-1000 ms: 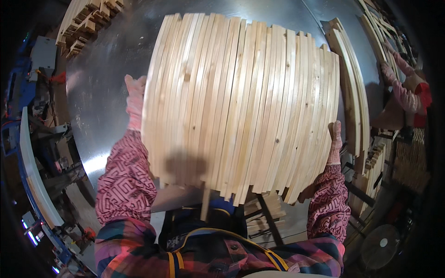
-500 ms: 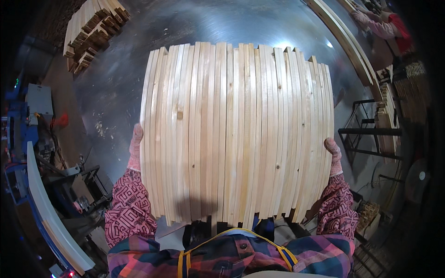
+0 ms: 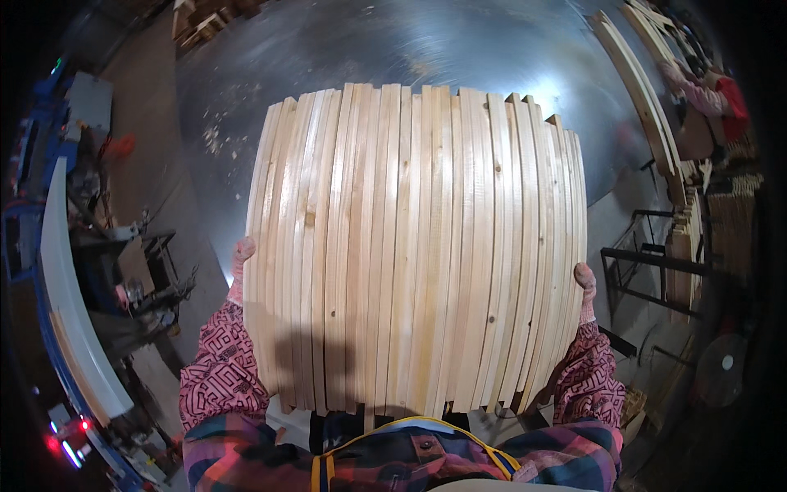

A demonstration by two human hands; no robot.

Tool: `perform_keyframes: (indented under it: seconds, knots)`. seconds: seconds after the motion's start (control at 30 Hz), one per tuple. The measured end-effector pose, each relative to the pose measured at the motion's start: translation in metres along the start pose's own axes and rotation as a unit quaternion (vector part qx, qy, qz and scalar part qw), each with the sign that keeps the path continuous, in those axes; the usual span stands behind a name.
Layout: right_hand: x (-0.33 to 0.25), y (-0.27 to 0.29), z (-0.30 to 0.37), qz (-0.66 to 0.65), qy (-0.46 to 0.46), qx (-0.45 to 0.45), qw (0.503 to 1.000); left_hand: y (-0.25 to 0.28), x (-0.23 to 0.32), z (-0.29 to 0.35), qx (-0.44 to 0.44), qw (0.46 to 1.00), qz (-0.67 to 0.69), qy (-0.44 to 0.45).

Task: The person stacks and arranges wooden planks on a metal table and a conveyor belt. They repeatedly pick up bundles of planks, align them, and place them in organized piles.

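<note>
Squarely between the left hand [image 3: 243,250] at 9 o'clock and the right hand [image 3: 584,280] at 3, a broad row of pale slats [image 3: 410,238] fills the middle of the view. The gloved hands stand wide apart, clasping the row's outer edges, thumbs up; the other fingers are hidden, and how far they curl beneath cannot be told. The slats' uneven far ends point to 12 o'clock, over the metal bench [image 3: 328,57]; their near ends reach the plaid shirt [image 3: 246,455] at 6. No strap shows around them, so a sound hold probably calls for firm, matched pressure from both sides, with the row level and close to the body. Should one palm slacken, the middle slats could sag or slide out. Long boards [image 3: 635,86] lie at 2 o'clock, a co-worker [image 3: 730,107] just beyond; a wood stack [image 3: 209,20] sits at 11.
</note>
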State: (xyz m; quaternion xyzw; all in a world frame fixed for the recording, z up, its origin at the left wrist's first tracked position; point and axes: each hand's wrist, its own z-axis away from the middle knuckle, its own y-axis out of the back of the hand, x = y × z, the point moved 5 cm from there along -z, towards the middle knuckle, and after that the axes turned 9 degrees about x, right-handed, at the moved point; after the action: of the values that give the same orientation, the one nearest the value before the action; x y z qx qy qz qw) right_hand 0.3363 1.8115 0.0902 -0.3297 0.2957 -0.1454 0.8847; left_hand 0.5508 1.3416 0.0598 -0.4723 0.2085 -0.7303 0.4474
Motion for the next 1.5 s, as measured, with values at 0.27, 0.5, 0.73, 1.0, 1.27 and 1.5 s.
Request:
perform_keyframes:
  seconds: [0.27, 0.5, 0.73, 1.0, 1.27, 1.5]
  knots:
    - [-0.012, -0.026, 0.004, 0.171, 0.128, 0.098, 0.972, 0.051, -0.019, 0.006, -0.009, 0.995, -0.001, -0.103]
    - [-0.008, -0.039, -0.055, 0.189, 0.097, -0.155, 0.965, 0.091, -0.041, 0.102, 0.054, 0.966, -0.017, -0.251]
    - [0.026, -0.034, -0.056, 0.181, 0.013, -0.339, 0.923, 0.106, -0.097, 0.184, 0.136, 0.93, -0.018, -0.342]
    - [0.006, -0.038, -0.171, 0.188, -0.064, -0.397, 0.896, 0.115, -0.096, 0.199, 0.222, 0.886, -0.036, -0.405]
    - [-0.021, -0.016, -0.149, 0.204, -0.036, -0.291, 0.934, 0.142, -0.115, 0.168, 0.284, 0.838, -0.076, -0.459]
    - [0.001, -0.018, -0.15, 0.239, -0.005, -0.238, 0.941, 0.109, -0.045, 0.137, 0.433, 0.687, -0.42, -0.405]
